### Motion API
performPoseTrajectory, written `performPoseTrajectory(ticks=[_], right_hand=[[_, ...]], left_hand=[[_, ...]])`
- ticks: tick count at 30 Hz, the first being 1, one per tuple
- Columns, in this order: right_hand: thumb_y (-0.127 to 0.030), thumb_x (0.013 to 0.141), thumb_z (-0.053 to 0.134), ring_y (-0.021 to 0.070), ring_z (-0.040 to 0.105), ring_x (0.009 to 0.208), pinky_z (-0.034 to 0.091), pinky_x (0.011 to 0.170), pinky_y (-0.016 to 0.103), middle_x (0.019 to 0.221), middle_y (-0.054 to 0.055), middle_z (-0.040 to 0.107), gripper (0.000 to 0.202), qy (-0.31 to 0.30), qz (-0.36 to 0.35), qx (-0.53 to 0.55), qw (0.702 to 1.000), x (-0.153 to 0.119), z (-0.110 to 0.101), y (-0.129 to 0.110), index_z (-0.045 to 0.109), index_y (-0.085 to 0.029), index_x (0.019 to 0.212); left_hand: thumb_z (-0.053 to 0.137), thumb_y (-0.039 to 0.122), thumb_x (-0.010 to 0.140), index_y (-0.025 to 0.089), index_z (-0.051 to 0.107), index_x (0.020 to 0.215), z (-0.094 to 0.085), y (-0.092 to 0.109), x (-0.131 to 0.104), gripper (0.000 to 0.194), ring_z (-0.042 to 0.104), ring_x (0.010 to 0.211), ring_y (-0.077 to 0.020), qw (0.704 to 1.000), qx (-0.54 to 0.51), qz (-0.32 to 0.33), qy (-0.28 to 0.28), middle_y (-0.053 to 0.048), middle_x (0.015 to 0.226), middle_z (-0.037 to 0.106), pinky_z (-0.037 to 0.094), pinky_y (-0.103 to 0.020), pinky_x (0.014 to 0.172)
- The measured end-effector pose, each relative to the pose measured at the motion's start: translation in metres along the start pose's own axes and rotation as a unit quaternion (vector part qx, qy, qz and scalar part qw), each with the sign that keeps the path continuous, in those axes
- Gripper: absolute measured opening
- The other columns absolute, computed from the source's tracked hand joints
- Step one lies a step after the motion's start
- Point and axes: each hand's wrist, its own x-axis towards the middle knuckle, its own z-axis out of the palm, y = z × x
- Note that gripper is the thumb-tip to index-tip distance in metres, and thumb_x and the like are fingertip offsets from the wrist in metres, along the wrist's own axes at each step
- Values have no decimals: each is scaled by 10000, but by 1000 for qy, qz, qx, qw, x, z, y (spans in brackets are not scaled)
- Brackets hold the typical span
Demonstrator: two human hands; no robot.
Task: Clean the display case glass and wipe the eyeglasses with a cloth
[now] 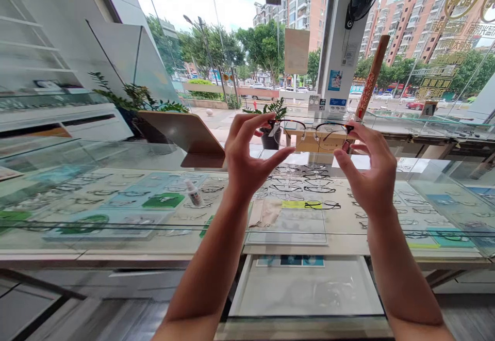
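Observation:
Raised above the glass counter, a pair of dark-rimmed eyeglasses (328,124) is stretched between my two hands, lenses toward the window. My left hand (247,150) pinches the frame's left corner with its fingers, the thumb pointing out below the lens. At the opposite corner, my right hand (371,168) grips the frame near the hinge, its thumb lower down. Below them on the counter lies a clear tray (288,237), with a beige cloth (265,213) at its left. Another dark pair of glasses (323,206) rests near the tray's far edge.
A tilted tabletop mirror (185,132) stands left of my hands, and a small white spray bottle (193,193) is nearer. Rows of glasses (286,181) fill the display case. Below the counter, a white drawer (309,294) is pulled out. A potted plant (270,137) stands by the window.

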Motion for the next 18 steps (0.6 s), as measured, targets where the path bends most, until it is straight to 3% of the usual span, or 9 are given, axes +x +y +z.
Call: performPoseTrajectory(ticks=[4,9,13,18], right_hand=[[-319,981,690,290,698,1194,650,957,480,1322,72,706,452,41,-54,-34,997,-1,2,-9,609,-334,1426],[-298,974,700,324,651,1283,614,1039,533,1345,95,696,490,52,-92,-72,992,-5,3,-21,590,-307,1451],[-328,975,697,330,637,1305,621,1036,538,1363,92,692,493,47,-58,-41,996,-7,7,-22,589,-313,1456],[-381,972,701,285,685,1240,664,949,459,1352,79,708,395,33,40,90,995,-3,10,-17,679,-303,1358]], left_hand=[[866,540,776,266,665,1318,4,-1,-2,639,698,1070,-220,998,-56,-31,-22,-70,1220,675,615,-340,847],[901,456,753,271,654,1313,10,-4,-5,639,720,1093,-217,993,-94,-70,-3,-66,1214,683,620,-311,841],[911,404,736,270,650,1305,8,-3,-4,640,711,1079,-213,995,-76,-54,32,-52,1188,683,619,-312,833],[906,397,724,278,646,1281,4,10,-1,626,654,1142,-239,996,-33,0,84,-50,1211,633,625,-374,918]])
